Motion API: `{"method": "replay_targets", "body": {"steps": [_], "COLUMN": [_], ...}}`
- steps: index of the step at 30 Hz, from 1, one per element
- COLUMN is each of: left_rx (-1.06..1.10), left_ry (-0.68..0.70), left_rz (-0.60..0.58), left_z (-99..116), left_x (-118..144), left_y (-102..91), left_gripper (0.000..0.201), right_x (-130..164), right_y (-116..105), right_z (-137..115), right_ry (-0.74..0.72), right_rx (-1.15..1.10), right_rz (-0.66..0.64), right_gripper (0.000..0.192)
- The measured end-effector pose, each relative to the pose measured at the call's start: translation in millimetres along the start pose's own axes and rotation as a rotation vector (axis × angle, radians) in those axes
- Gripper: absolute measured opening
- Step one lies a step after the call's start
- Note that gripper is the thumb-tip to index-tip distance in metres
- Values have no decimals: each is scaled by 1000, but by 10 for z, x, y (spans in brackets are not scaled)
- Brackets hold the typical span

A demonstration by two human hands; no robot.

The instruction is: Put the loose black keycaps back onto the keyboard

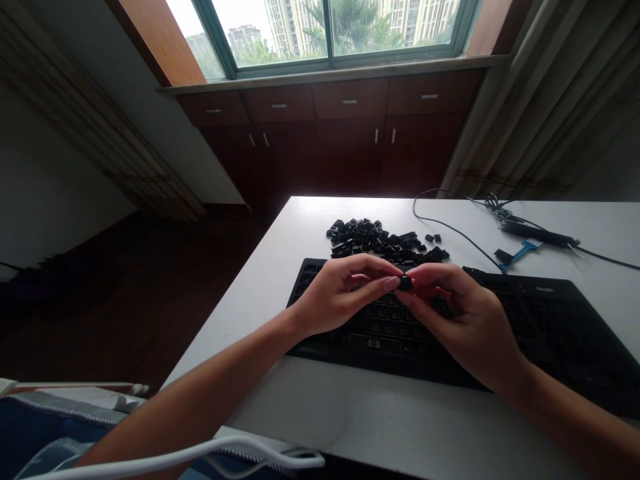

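White table (350, 413) stands below a window (330, 30) and brown cabinets (350, 133), bearing a black keyboard (550, 327), a heap of loose keycaps (375, 240) just behind it, and a cable (450, 227) with a blue tool (520, 252) toward the far right. Both hands hover over the keyboard's left half, meeting at 1 small black keycap (405, 283): the left hand (340, 297) pinches it between thumb and fingertips, and the right hand (465, 320) grips its other side with curled fingers.
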State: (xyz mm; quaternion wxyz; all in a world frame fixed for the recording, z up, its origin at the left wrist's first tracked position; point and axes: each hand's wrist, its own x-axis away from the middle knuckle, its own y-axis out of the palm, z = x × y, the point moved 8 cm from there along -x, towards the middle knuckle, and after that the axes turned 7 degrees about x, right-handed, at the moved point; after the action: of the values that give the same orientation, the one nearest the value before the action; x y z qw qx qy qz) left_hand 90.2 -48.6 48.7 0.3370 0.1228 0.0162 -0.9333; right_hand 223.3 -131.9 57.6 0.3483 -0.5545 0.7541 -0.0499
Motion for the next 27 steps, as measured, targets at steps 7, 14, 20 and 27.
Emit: {"method": "replay_targets", "body": {"steps": [7,14,20,27], "left_rx": [-3,-69,42,388], "left_ry": [-12,-5,48,44], "left_rz": [-1,68,440,652], "left_z": [-12,110,201,74], "left_x": [1,-22,-59,-39], "left_y": [8,-153,-709,-991], "left_gripper": [19,21,23,28], "right_x": [-7,-3,46,65], "right_y": [-21,-27,-52,-25], "right_z": [-25,0,-47,-25], "right_ry": [-1,8,-43,-55], "right_rx": [24,-7,-111,-55], "right_rz": [9,20,49,22], "right_gripper": [19,22,20,23]}}
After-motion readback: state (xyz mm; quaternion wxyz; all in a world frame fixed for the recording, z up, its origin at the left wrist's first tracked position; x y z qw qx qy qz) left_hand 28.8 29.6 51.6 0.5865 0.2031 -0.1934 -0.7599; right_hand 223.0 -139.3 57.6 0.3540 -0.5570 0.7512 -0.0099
